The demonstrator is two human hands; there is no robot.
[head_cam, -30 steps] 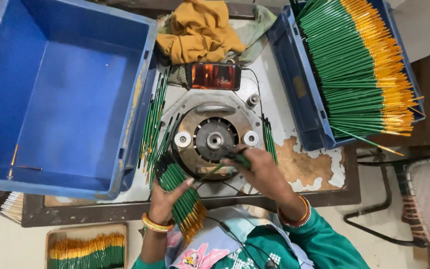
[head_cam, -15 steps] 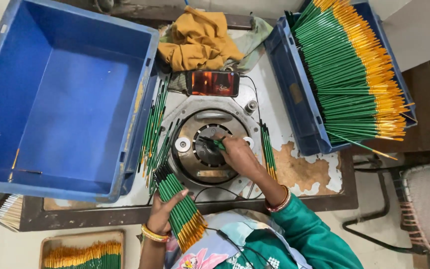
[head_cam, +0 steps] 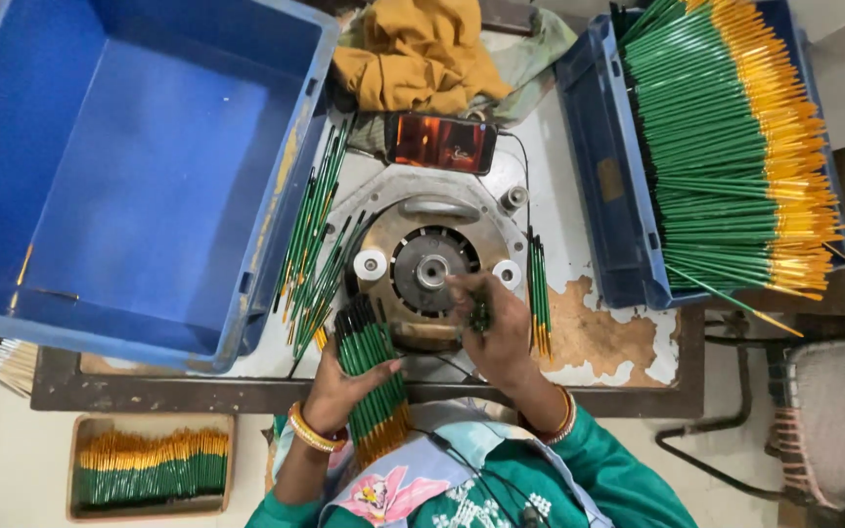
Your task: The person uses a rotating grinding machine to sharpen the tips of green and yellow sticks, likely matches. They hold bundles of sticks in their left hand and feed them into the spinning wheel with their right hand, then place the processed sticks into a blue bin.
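While the big blue crate [head_cam: 139,166] sits at far left, the left hand [head_cam: 339,391] has its grip clamped round a bundle of green pencils [head_cam: 372,376] at the tabletop [head_cam: 589,337] edge. That fan could splay and spill. Right hand [head_cam: 496,328], fingers pinched on one green pencil [head_cam: 480,315], works beside the round metal machine [head_cam: 429,269]; a slip risks fingertips there.

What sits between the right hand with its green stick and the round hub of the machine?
Nothing visible does. The right hand holds a green stick just below the hub, with only the bare metal ring between them.
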